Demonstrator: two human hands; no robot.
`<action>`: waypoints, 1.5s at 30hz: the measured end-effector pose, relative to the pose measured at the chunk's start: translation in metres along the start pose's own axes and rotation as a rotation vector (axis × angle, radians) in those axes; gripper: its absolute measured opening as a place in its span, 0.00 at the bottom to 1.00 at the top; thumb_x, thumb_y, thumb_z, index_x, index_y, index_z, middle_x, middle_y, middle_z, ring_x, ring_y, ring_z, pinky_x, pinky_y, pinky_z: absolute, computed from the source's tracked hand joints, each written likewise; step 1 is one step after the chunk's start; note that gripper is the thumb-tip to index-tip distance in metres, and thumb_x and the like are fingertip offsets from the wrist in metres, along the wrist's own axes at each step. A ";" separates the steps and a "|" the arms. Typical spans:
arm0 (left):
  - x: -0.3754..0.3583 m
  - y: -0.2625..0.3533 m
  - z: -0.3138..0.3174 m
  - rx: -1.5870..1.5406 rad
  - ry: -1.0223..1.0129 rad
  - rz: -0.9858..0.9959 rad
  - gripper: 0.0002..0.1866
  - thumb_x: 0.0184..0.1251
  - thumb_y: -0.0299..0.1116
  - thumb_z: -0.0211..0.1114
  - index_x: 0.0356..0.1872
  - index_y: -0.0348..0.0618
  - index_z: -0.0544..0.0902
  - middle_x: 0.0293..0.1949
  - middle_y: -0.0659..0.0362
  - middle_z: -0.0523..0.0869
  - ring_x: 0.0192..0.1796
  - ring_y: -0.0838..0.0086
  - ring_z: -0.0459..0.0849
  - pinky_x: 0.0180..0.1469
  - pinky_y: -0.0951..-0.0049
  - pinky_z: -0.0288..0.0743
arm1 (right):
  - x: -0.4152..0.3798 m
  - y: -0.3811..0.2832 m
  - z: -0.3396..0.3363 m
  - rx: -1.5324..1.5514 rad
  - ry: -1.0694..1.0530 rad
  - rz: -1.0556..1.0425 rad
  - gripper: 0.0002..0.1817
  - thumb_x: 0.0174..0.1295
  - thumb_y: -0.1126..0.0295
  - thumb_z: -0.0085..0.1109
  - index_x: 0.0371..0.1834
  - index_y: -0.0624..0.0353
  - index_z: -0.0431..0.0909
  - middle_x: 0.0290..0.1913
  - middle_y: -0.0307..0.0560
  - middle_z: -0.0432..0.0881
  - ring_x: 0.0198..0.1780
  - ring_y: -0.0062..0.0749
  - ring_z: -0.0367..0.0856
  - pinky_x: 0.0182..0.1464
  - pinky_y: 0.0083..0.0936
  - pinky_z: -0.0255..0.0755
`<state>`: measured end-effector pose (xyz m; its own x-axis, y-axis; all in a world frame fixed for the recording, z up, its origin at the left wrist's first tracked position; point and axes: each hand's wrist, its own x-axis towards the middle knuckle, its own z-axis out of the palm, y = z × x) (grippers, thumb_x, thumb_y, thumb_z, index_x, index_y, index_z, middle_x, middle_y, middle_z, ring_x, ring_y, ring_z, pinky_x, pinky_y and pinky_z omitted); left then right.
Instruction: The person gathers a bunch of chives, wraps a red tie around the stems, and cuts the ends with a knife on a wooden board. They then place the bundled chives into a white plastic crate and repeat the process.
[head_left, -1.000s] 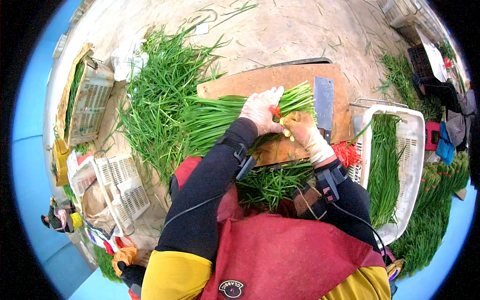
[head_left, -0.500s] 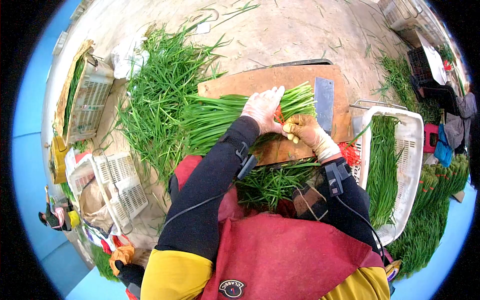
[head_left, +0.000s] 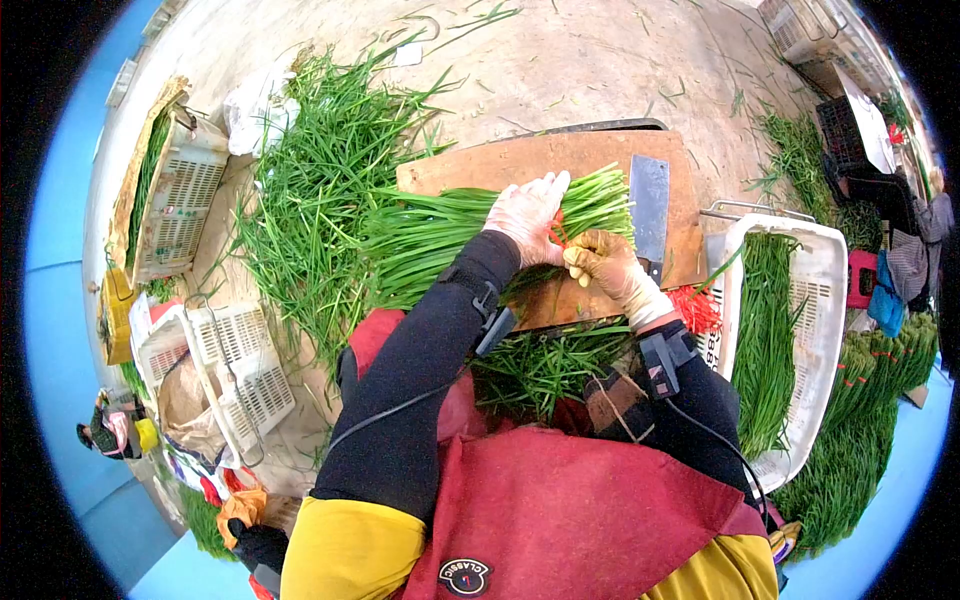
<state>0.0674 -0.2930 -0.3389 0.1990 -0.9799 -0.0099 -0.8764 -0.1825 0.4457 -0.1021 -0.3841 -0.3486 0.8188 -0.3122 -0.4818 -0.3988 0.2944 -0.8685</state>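
Observation:
A bunch of long green stalks (head_left: 430, 235) lies across a brown board (head_left: 560, 305), its pale cut ends to the right. My left hand (head_left: 527, 218), in a pale glove, is wrapped over the bunch near those ends. A red tie (head_left: 557, 228) shows between my hands, around the stalks. My right hand (head_left: 603, 262), in a yellowed glove, pinches the tie's end beside the bunch. To the right on the board rests a wide cleaver blade (head_left: 649, 208). Red ties (head_left: 697, 310) hang in a cluster below my right wrist.
A white crate (head_left: 822, 340) of green stalks stands at the right, with bundled stalks (head_left: 850, 460) beyond it. Loose stalks (head_left: 330, 190) are heaped left of the board. More crates (head_left: 245, 370) stand at the left, and a person (head_left: 110, 428) is at the far left.
My right hand has shifted very slightly left, and its wrist has turned a little. My left hand keeps its hold on the bunch.

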 end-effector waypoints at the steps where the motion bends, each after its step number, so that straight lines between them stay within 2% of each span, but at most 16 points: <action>1: 0.000 0.000 0.000 0.000 0.000 0.000 0.57 0.37 0.57 0.75 0.67 0.32 0.60 0.61 0.40 0.72 0.61 0.52 0.74 0.63 0.60 0.68 | 0.000 -0.001 0.001 -0.003 0.016 0.000 0.08 0.62 0.67 0.62 0.33 0.59 0.79 0.25 0.37 0.79 0.23 0.18 0.74 0.26 0.16 0.69; 14: 0.002 -0.001 -0.001 0.009 0.008 -0.003 0.56 0.37 0.57 0.74 0.66 0.32 0.61 0.61 0.40 0.73 0.62 0.52 0.74 0.64 0.61 0.69 | -0.003 0.004 0.003 0.068 0.034 -0.068 0.05 0.63 0.71 0.61 0.35 0.61 0.79 0.26 0.39 0.80 0.24 0.19 0.75 0.28 0.16 0.71; 36: 0.001 0.000 -0.001 -0.006 -0.027 -0.032 0.57 0.38 0.59 0.73 0.67 0.33 0.60 0.63 0.40 0.71 0.64 0.54 0.72 0.66 0.62 0.66 | -0.001 -0.004 0.006 0.005 0.059 0.009 0.07 0.62 0.68 0.61 0.33 0.61 0.79 0.25 0.38 0.80 0.24 0.19 0.75 0.26 0.16 0.70; 39: 0.002 0.000 0.000 -0.023 -0.040 -0.049 0.57 0.38 0.60 0.73 0.67 0.33 0.60 0.63 0.40 0.71 0.65 0.54 0.72 0.66 0.62 0.65 | 0.000 -0.003 0.009 -0.032 0.072 0.010 0.08 0.61 0.67 0.62 0.32 0.61 0.79 0.24 0.37 0.79 0.23 0.19 0.74 0.26 0.17 0.69; 43: -0.001 0.000 0.000 -0.005 -0.011 -0.036 0.57 0.39 0.60 0.72 0.68 0.34 0.60 0.63 0.41 0.71 0.64 0.54 0.72 0.66 0.61 0.65 | -0.002 0.001 0.016 -0.112 0.191 -0.084 0.08 0.60 0.66 0.63 0.30 0.60 0.78 0.23 0.36 0.78 0.22 0.18 0.73 0.25 0.18 0.68; 45: -0.002 0.000 0.002 0.008 -0.043 -0.058 0.61 0.38 0.67 0.69 0.70 0.38 0.57 0.66 0.46 0.68 0.65 0.57 0.70 0.67 0.56 0.61 | 0.001 0.008 0.017 -0.114 0.230 -0.111 0.08 0.60 0.66 0.62 0.29 0.60 0.78 0.23 0.36 0.78 0.22 0.17 0.73 0.24 0.18 0.67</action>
<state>0.0667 -0.2909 -0.3405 0.2307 -0.9702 -0.0736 -0.8676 -0.2394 0.4359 -0.0975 -0.3666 -0.3536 0.7497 -0.5378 -0.3856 -0.3665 0.1478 -0.9186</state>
